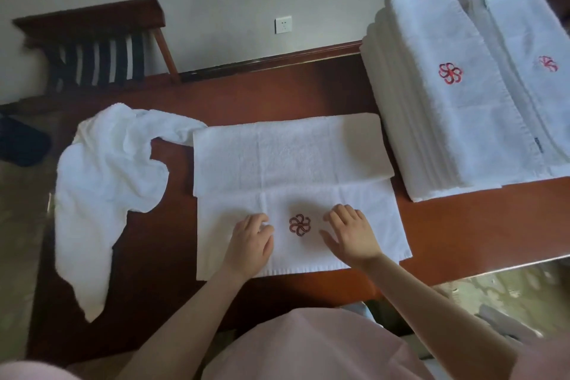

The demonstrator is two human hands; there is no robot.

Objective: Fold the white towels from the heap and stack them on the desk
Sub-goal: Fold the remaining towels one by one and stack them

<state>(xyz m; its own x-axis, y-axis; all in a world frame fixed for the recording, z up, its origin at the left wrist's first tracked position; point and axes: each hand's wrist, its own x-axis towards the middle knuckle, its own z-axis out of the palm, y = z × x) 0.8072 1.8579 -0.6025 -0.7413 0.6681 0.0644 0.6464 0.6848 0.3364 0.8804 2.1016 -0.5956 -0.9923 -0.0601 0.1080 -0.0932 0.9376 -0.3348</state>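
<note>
The towel (293, 182) lies flat in the centre of the frame on the dark red-brown bench (456, 225). Its far part is doubled over, so a thicker band covers the upper half, and a single layer with a red flower emblem (299, 224) shows in the lower half. Both hands rest on this lower layer. The left hand (251, 241) is just left of the emblem, its fingers (257, 219) bent with the tips on the cloth; I cannot tell if they pinch it. The right hand (351, 234) is just right of the emblem, its fingers (342, 210) straight, slightly spread and lying flat. At the left of the frame the heap (108, 179) of unfolded white cloth hangs over the bench edge, and its end reaches the towel's upper left corner. In the upper right stands a tall stack (447, 95) of folded towels, with a second stack (530, 40) just beside it. A chair (101, 40) is in the upper left, and a wall socket (283, 25) in the upper centre.
</note>
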